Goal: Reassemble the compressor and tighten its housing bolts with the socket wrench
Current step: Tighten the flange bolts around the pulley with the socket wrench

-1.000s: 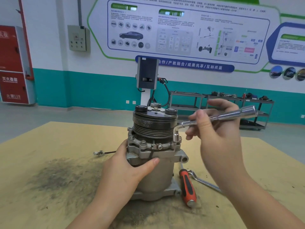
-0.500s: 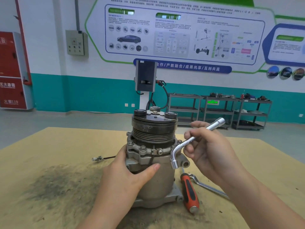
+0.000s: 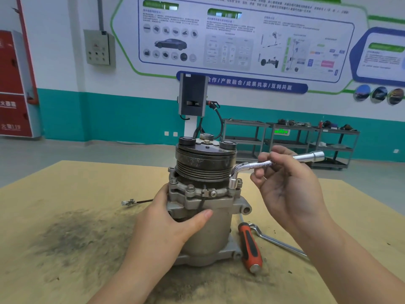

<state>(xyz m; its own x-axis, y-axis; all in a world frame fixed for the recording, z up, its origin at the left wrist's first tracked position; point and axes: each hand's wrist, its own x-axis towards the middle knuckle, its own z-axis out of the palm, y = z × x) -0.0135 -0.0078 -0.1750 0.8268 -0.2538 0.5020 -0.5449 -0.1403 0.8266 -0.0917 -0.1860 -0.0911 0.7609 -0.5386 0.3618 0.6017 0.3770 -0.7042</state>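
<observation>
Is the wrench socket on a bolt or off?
On: the wrench socket end sits down over a bolt at the compressor flange's right side.

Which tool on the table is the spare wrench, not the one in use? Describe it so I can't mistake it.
Start at the compressor standing mid-table. Just right of its base lies a red-and-black handled tool, and beside that, running off to the right, is the spare wrench. It is flat, thin bare steel with no grip, unlike the L-shaped socket wrench held by the right hand.

Your left hand (image 3: 166,224) grips the compressor (image 3: 203,194) mid-frame, and your right hand (image 3: 287,189) holds the L-shaped socket wrench (image 3: 260,166) with its short end down on a right-side housing bolt (image 3: 232,187).
</observation>
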